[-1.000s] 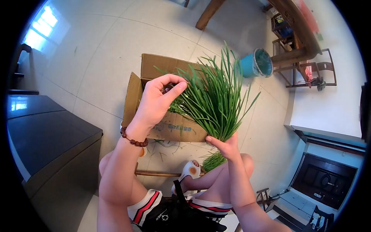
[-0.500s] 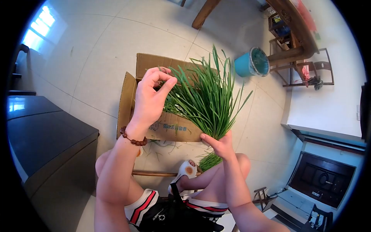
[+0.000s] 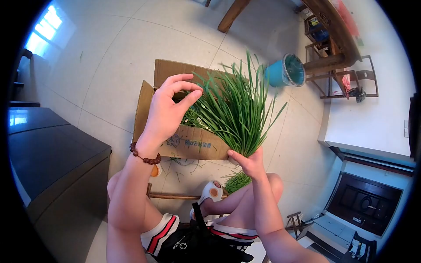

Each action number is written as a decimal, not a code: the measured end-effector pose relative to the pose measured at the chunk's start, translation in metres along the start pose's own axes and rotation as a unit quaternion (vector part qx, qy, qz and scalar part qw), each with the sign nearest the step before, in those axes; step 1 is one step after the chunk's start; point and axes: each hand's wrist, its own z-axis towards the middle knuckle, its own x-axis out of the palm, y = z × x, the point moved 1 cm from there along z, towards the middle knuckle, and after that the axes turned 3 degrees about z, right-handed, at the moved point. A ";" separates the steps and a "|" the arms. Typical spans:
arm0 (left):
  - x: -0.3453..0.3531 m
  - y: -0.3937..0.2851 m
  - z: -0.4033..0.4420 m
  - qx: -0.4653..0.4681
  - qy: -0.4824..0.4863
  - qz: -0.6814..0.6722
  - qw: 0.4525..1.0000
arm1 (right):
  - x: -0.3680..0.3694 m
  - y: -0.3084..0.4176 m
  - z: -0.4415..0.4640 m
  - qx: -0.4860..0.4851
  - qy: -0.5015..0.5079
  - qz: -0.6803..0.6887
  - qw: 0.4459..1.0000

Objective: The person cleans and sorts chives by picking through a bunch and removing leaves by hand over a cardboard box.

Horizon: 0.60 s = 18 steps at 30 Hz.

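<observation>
A bunch of long, thin, green leaves (image 3: 247,118) is held upright-fanned over the right end of an open brown cardboard box (image 3: 206,148).
The bunch is gripped near its gathered lower end by the right hand (image 3: 250,163), thumb pressed across it; its long axis is run away from the body, the loose tips being pointed toward the far side and splayed partly leftward over the box. The left hand (image 3: 169,105) is raised beside the tips, thumb and forefinger curved nearly together; whether a leaf is pinched cannot be told. By judgement, single leaves are being picked over, for which a fine fingertip pinch and a steady right-hand grip would be called for.
</observation>
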 end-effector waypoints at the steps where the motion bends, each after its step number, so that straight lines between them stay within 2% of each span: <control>1: 0.000 0.000 0.000 0.000 0.000 0.000 1.000 | 0.000 0.001 0.000 0.000 0.001 -0.002 1.000; 7: 0.001 0.004 0.000 0.011 0.016 0.007 1.000 | 0.000 0.001 0.000 0.000 0.008 -0.002 1.000; 10: 0.001 0.003 0.002 0.010 -0.010 -0.015 1.000 | -0.001 -0.002 -0.001 0.014 0.011 0.008 1.000; 12: 0.000 -0.007 0.003 0.058 -0.033 0.009 0.998 | -0.001 -0.003 0.000 0.023 0.011 0.012 1.000; 18: 0.009 -0.004 0.002 0.055 -0.008 0.014 0.998 | 0.001 0.001 0.000 -0.006 0.035 -0.031 0.999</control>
